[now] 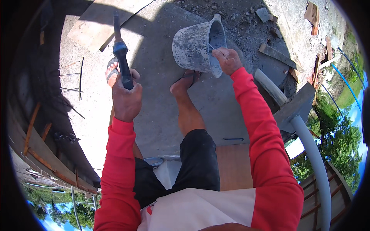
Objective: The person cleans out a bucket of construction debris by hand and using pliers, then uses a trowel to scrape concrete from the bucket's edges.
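My left hand [127, 98] is closed around the black grip of a long tool [122, 61]. The tool has a blue collar and a narrow metal shank pointing away from me; its far end is dark in shadow. My right hand [228, 61] pinches the thin wire handle of a cement-smeared bucket [192, 46]. The bucket is tilted, its mouth turned to the right, beside my right foot [187, 81]. Grey residue coats its inside and outside.
Broken concrete and rubble [246, 19] lie beyond the bucket. Wood offcuts [280, 57] are at the right, near a grey pipe [314, 158]. A flat board [94, 27] lies far left, with thin rods [81, 79] below it. My left foot [111, 73] is in a sandal.
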Demonstrator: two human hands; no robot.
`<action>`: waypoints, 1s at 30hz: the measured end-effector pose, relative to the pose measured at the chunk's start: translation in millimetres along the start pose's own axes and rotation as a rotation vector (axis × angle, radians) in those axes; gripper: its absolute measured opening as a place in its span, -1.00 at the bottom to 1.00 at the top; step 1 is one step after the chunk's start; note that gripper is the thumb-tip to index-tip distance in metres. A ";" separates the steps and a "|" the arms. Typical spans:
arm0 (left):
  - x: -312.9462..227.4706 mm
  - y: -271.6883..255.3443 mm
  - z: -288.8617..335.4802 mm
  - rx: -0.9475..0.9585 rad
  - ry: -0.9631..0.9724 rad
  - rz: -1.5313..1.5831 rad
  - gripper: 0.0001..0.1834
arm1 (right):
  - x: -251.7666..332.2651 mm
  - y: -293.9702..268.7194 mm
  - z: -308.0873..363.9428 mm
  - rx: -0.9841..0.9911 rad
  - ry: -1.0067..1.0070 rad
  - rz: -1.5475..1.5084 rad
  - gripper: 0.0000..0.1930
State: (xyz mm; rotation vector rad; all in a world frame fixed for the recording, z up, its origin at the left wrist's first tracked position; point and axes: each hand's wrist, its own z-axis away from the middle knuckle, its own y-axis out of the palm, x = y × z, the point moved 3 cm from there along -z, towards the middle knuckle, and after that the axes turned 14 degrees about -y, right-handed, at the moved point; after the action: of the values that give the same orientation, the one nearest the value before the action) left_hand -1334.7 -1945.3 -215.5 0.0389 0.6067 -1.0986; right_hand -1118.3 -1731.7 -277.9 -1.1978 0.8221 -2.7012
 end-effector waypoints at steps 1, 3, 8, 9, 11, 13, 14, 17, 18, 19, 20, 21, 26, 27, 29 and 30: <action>-0.7 -3.9 2.1 -0.029 0.013 0.163 -0.83 | 1.9 1.6 0.4 0.013 -0.049 -0.032 -0.72; 2.3 -3.7 5.5 -0.035 0.028 0.283 -0.81 | 3.6 1.1 1.1 -0.037 -0.013 -0.078 -0.72; 15.2 46.0 9.1 0.311 0.142 -0.056 -0.83 | 19.3 -2.6 -3.3 0.000 -0.109 -0.016 -0.68; 17.4 57.4 3.2 0.340 0.133 -0.073 -0.81 | 20.3 -2.1 -3.3 0.048 -0.049 0.051 -0.65; 24.3 77.0 -4.5 0.383 0.040 -0.136 -0.79 | 26.9 -2.2 -3.2 0.054 -0.122 0.068 -0.62; 25.7 89.2 -10.7 0.394 0.068 -0.116 -0.76 | 29.1 -2.2 -5.4 0.056 -0.136 0.141 -0.58; 26.8 92.3 -13.9 0.374 0.051 -0.121 -0.76 | 31.1 -3.6 -7.9 0.003 -0.203 0.176 -0.57; 29.3 98.4 -22.2 0.405 -0.072 -0.143 -0.62 | 31.3 -6.7 -16.3 -0.048 -0.275 0.220 -0.55; 27.6 99.5 -23.9 0.421 -0.050 -0.131 -0.62 | 28.6 -7.8 -19.8 -0.019 -0.210 0.278 -0.54; 25.9 101.4 -25.7 0.439 -0.030 -0.119 -0.62 | 30.1 -9.6 -22.2 -0.046 -0.281 0.230 -0.54; 25.0 103.0 -27.7 0.439 -0.030 -0.125 -0.62 | 28.6 -10.7 -24.3 -0.023 -0.238 0.222 -0.54; 24.2 105.1 -28.6 0.454 -0.019 -0.123 -0.62 | 26.2 -11.4 -26.0 0.016 -0.156 0.247 -0.54; 25.4 116.6 -32.1 0.448 0.073 -0.103 -0.60 | 28.6 -15.0 -30.6 -0.001 -0.177 0.217 -0.54; 26.7 118.5 -33.0 0.437 0.074 -0.090 -0.61 | 27.1 -15.0 -31.3 0.005 -0.129 0.253 -0.54; 29.4 121.6 -34.2 0.425 0.071 -0.079 -0.61 | 27.3 -14.8 -33.0 -0.006 -0.171 0.209 -0.53; 29.3 122.9 -34.6 0.427 0.106 -0.058 -0.59 | 25.3 -14.5 -33.7 0.009 -0.130 0.237 -0.53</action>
State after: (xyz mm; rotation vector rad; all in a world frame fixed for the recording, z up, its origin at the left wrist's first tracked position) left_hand -1237.3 -1900.4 -290.8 0.4540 0.4604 -1.2728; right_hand -1157.6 -1711.3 -272.3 -1.1763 0.8713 -2.4102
